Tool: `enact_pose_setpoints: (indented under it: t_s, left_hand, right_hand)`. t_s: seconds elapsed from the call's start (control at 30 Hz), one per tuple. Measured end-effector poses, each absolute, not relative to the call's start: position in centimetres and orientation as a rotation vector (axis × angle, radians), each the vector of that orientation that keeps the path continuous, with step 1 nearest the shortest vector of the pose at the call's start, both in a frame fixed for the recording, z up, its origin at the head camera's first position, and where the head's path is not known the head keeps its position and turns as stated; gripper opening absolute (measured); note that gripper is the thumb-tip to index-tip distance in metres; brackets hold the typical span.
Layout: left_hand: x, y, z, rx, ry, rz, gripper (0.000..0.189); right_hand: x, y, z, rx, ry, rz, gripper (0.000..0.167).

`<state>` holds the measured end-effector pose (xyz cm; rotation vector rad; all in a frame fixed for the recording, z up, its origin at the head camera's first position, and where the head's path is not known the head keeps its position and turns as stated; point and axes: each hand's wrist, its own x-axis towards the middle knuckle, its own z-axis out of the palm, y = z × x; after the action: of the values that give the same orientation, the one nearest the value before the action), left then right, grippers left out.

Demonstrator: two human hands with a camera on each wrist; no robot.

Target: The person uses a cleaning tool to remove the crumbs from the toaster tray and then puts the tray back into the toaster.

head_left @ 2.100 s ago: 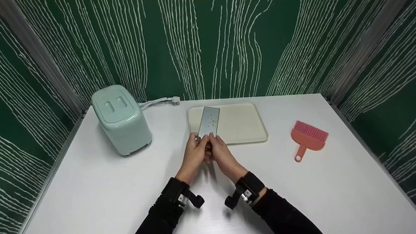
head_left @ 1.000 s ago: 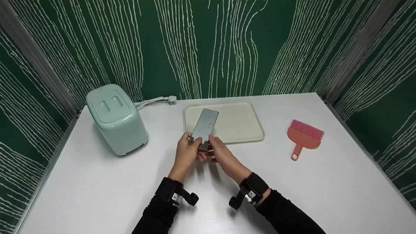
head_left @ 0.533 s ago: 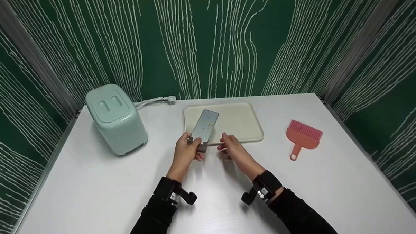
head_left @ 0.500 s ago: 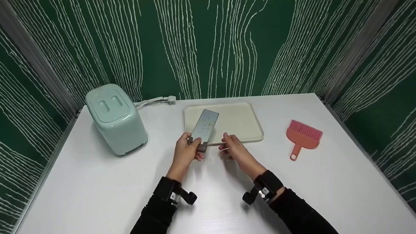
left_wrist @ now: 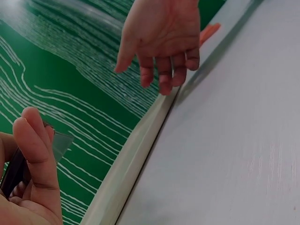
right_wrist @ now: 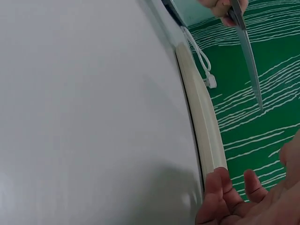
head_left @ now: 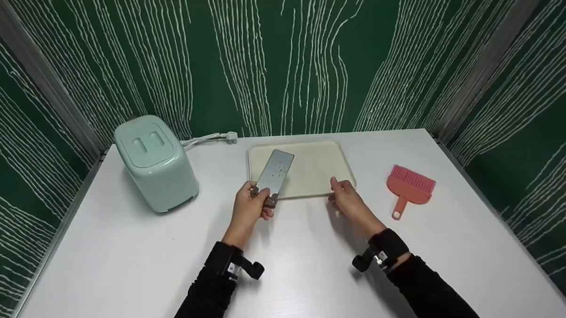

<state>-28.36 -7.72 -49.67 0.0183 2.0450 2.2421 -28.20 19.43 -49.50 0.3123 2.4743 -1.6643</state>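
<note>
My left hand [head_left: 248,207] grips a flat grey crumb tray [head_left: 276,171] by its dark end, thumb on top. Small crumbs speckle the metal, and its far end is over the left part of a cream serving tray [head_left: 318,167]. In the right wrist view the crumb tray [right_wrist: 251,65] is seen edge-on, raised above the table. My right hand [head_left: 351,204] holds nothing and hovers by the serving tray's front right corner. Its fingers look loose and apart in the left wrist view; whether they touch the rim I cannot tell.
A mint-green toaster [head_left: 156,166] stands at the left, its white cord and plug [head_left: 230,136] lying behind it. To the right lies a small orange-red brush [head_left: 410,190] with pink bristles. A green wall [head_left: 303,59] with white streaks closes off the table's back edge.
My right hand has let go of the crumb tray and moved right to the serving tray's corner. My left hand keeps hold of the crumb tray, nearly in place.
</note>
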Motion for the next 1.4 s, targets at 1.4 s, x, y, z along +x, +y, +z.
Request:
enact_pose_setpoints:
  t_s: [1.4]
  left_hand:
    - [-28.5,-7.8,-49.7,-0.031,2.081,2.199,0.020]
  right_hand:
    - [-26.1,38.0,-49.5,0.423,2.965,-0.723,0.044]
